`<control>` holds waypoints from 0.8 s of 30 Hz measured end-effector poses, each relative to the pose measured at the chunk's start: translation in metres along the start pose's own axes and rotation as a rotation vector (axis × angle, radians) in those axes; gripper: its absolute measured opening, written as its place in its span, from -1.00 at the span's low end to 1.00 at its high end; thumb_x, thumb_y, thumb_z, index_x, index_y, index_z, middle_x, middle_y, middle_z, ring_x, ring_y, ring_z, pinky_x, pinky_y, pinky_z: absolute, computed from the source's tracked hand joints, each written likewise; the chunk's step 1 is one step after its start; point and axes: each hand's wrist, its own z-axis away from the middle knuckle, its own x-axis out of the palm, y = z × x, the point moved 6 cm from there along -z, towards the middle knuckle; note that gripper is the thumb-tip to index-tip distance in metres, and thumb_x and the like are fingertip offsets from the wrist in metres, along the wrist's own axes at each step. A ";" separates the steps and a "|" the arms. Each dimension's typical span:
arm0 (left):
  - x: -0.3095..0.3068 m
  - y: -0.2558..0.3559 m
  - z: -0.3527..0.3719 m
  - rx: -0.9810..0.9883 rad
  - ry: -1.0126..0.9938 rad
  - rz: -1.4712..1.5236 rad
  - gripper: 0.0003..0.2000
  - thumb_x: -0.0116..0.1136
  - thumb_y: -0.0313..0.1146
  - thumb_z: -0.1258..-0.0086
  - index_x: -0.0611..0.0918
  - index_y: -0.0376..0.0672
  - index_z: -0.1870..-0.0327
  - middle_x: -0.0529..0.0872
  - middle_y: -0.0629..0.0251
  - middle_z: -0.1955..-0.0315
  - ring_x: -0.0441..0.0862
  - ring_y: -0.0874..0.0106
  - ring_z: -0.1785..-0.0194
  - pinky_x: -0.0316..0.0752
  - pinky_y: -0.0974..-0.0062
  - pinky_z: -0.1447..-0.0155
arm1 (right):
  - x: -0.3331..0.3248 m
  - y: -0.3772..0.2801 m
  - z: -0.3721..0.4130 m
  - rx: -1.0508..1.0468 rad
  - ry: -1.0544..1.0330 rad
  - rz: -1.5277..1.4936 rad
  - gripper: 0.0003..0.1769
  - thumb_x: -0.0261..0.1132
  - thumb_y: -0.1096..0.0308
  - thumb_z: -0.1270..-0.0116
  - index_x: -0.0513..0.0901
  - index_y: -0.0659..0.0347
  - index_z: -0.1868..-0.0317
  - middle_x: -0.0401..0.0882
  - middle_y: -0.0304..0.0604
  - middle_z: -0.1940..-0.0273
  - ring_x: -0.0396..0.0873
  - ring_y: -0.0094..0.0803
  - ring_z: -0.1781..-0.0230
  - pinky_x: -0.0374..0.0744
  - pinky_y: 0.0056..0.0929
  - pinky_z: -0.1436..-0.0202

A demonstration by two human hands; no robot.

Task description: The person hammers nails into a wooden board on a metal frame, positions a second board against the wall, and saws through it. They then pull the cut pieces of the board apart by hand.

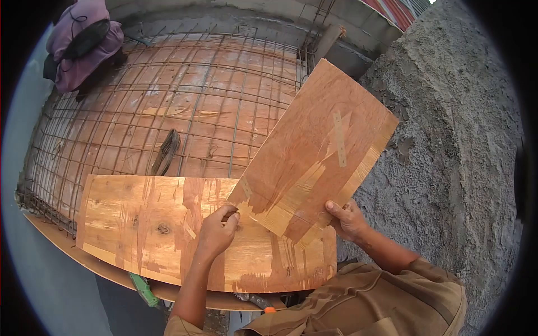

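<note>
A rectangular plywood piece (314, 151) is held up at a slant, its far end raised toward the upper right. My right hand (348, 221) grips its lower right edge, thumb on top and the other fingers underneath. At its near left corner, the curled fingers of my left hand (217, 231) close on the edge; the fingertips are partly hidden. Beneath lies a longer plywood sheet (162, 224) with a curved front edge, resting partly over the rebar grid (224, 101). The raised piece covers part of this sheet.
A bundle of tie wire (166, 151) lies on the grid. Another person (84, 45) bends over at the upper left. Rough grey concrete (448, 168) rises on the right. A green-handled tool (144, 288) and a saw (255, 301) sit below the sheet's front edge.
</note>
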 end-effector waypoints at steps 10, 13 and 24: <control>0.264 0.033 -0.208 -0.074 -0.196 -0.543 0.27 0.22 0.52 -0.13 -0.18 -0.04 -0.69 -0.12 -0.31 -0.61 0.12 -0.30 -0.58 0.20 -0.10 -0.56 | -0.216 -0.192 -0.078 -0.577 0.830 0.219 -0.46 0.38 0.44 -0.41 0.38 0.28 -0.32 0.52 0.06 -0.22 0.62 -0.06 -0.21 0.79 0.08 -0.05; 0.268 0.031 -0.211 -0.072 -0.211 -0.555 0.30 0.23 0.53 -0.11 -0.20 -0.04 -0.69 -0.10 -0.30 -0.61 0.14 -0.30 -0.58 0.26 -0.08 -0.53 | -0.285 -0.158 -0.133 -0.522 0.916 0.172 -0.46 0.36 0.46 -0.42 0.36 0.33 -0.33 0.51 0.10 -0.22 0.60 0.03 -0.21 0.74 0.18 -0.13; 0.265 0.037 -0.214 -0.050 -0.195 -0.580 0.37 0.34 0.52 -0.03 -0.17 -0.15 -0.68 -0.02 -0.38 -0.57 0.14 -0.30 -0.57 0.25 -0.08 -0.55 | -0.382 -0.016 -0.352 -0.349 0.787 -0.297 -0.41 0.27 0.43 -0.51 0.24 0.38 -0.43 0.41 0.23 -0.35 0.45 0.18 -0.39 0.45 0.48 -0.37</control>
